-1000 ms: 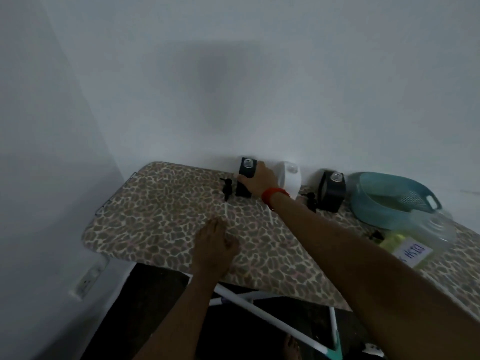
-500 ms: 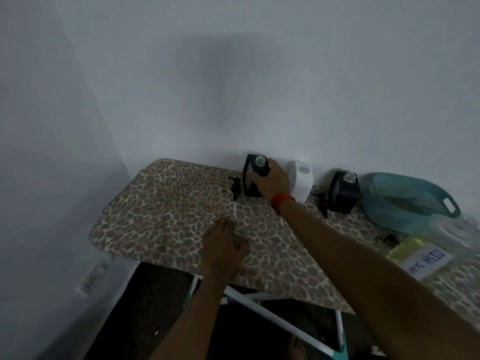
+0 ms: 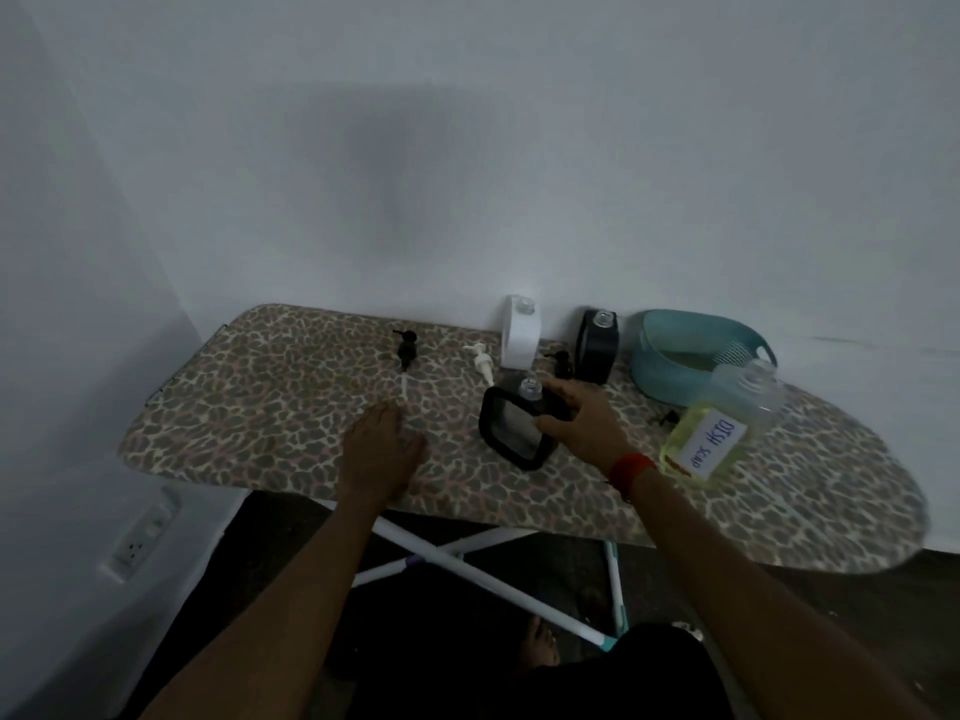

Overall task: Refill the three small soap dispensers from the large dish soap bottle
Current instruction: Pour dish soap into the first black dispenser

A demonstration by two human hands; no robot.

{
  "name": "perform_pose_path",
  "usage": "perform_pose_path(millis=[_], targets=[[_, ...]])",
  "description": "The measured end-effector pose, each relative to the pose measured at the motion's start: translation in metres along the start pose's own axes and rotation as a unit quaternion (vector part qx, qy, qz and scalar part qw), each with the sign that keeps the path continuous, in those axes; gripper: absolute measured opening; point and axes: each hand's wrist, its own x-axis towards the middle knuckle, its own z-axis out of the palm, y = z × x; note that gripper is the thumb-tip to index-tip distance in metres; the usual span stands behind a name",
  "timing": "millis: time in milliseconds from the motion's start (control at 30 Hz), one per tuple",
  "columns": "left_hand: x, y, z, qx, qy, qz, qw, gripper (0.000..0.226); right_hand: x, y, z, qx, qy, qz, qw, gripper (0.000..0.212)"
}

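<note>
My right hand (image 3: 582, 423) grips the square black open-necked soap dispenser (image 3: 514, 426) mid-board; my left hand (image 3: 382, 454) rests flat, released, at the leopard-print ironing board's (image 3: 260, 407) near edge.

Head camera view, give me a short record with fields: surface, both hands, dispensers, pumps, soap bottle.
surface: leopard-print ironing board
left hand: flat on board, empty
right hand: grip on black dispenser, tilted
other dispensers: white dispenser and second black dispenser at wall, open necks
pumps: black pump, white pump lying on board
dish soap bottle: right side, yellow liquid, uncapped
</note>
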Motion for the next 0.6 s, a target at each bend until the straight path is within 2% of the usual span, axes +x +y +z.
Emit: perform_pose_path(millis=[100, 167, 233, 300, 433, 500, 533, 600], targets=[[-0.008, 0.015, 0.006, -0.071, -0.02, -0.009, 0.997, 0.093, -0.012, 0.003, 0.007, 0.015, 0.012, -0.015, 1.0, 0.056], [-0.019, 0.038, 0.02, -0.117, -0.059, 0.036, 0.991, 0.113, -0.015, 0.004, 0.011, 0.01, 0.016, -0.024, 1.0, 0.056], [-0.029, 0.069, 0.037, -0.203, -0.09, 0.084, 0.971, 0.123, -0.017, 0.004, 0.012, 0.01, 0.017, -0.025, 0.999, 0.057], [-0.032, 0.1, 0.051, -0.281, -0.064, 0.1, 0.952, 0.12, -0.018, 0.003, 0.011, 0.008, 0.02, -0.02, 1.0, 0.057], [-0.029, 0.126, 0.066, -0.326, 0.062, 0.077, 0.94, 0.103, -0.021, -0.005, 0.01, -0.004, 0.005, 0.001, 1.0, 0.06], [-0.026, 0.12, 0.072, -0.344, 0.065, 0.066, 0.934, 0.101, -0.025, -0.01, 0.01, -0.013, -0.009, 0.0, 1.0, 0.065], [-0.025, 0.118, 0.073, -0.359, 0.051, 0.058, 0.93, 0.103, -0.029, -0.012, 0.009, -0.01, 0.006, 0.001, 1.0, 0.068], [-0.021, 0.113, 0.075, -0.38, 0.026, 0.059, 0.923, 0.106, -0.04, -0.013, 0.001, -0.009, 0.126, -0.008, 0.992, 0.068]])
